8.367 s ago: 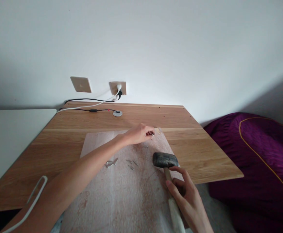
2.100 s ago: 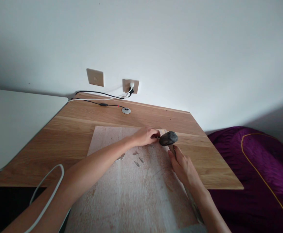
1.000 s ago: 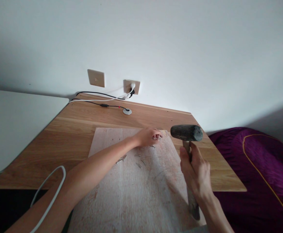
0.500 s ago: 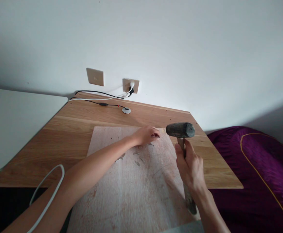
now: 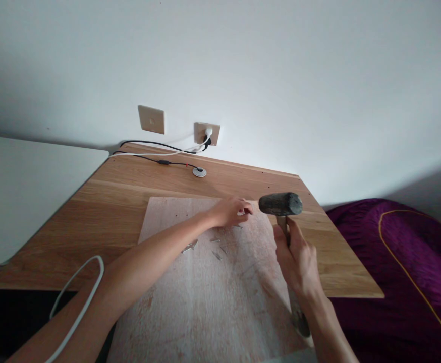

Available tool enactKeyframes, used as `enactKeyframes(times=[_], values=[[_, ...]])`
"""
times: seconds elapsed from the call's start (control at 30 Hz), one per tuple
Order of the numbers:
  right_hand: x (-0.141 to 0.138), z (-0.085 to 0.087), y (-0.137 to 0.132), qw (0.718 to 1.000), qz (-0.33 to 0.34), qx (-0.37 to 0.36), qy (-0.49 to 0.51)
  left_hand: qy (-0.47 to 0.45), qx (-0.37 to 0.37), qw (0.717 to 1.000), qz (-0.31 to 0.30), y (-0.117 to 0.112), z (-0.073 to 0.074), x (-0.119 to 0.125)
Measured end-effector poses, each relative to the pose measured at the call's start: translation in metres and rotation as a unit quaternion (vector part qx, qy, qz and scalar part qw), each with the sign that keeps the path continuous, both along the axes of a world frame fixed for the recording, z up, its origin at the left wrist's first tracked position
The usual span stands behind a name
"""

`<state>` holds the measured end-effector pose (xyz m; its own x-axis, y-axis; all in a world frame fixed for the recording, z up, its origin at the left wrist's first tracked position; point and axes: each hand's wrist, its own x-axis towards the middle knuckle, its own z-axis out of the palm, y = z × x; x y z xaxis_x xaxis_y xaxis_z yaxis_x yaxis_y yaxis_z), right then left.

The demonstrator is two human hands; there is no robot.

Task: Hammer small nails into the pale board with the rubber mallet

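My right hand (image 5: 298, 262) is wrapped around the handle of a mallet (image 5: 280, 203). Its dark, cylindrical head is raised above the right edge of a pale wooden board (image 5: 205, 307). Near the board's far right corner, my left hand (image 5: 232, 212) rests with thumb and fingertips pinched together. Whatever sits between those fingertips is too small to make out. Just below this hand lies a thin metal nail (image 5: 237, 226). Several more loose nails (image 5: 217, 255) are scattered across the middle of the board.
Beneath the board is a wooden desk (image 5: 103, 212). At its back, black and white cables (image 5: 148, 155) run to a wall socket (image 5: 207, 133), beside a round cable grommet (image 5: 199, 172). A white panel (image 5: 35, 196) stands left; purple fabric (image 5: 425, 262) lies right. A white cord (image 5: 101, 269) loops over my left forearm.
The fingers of my left hand have shifted slightly, with a small gap now showing behind the fingertips. My right hand keeps the mallet raised almost unmoved. The view has turned a little.
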<state>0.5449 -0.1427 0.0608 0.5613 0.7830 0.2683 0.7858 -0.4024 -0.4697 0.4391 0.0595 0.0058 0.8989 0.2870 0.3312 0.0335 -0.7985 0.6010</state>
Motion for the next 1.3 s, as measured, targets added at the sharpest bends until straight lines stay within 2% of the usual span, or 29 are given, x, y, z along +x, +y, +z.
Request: enactKeyframes(times=[0.2, 0.37, 0.8, 0.97, 1.1, 1.3], values=[[0.002, 0.004, -0.003, 1.000, 0.000, 0.016, 0.000, 0.015, -0.019, 1.000, 0.014, -0.002, 0.002, 0.001], [0.000, 0.006, -0.005, 0.999, -0.025, 0.027, -0.003, 0.015, -0.022, 1.000, 0.016, -0.003, 0.001, 0.001], [0.003, -0.001, 0.003, 0.999, -0.002, -0.021, 0.033, 0.004, -0.023, 1.000, 0.001, -0.003, 0.004, -0.003], [0.004, 0.002, 0.001, 1.000, -0.025, -0.015, 0.001, 0.022, -0.025, 0.999, 0.021, -0.003, 0.002, -0.001], [0.002, 0.003, -0.003, 0.999, -0.020, -0.024, -0.026, 0.026, -0.018, 0.999, 0.006, -0.001, 0.002, -0.001], [-0.004, -0.005, -0.007, 0.998, -0.012, -0.041, -0.036, 0.021, -0.009, 1.000, -0.001, -0.002, 0.002, 0.000]])
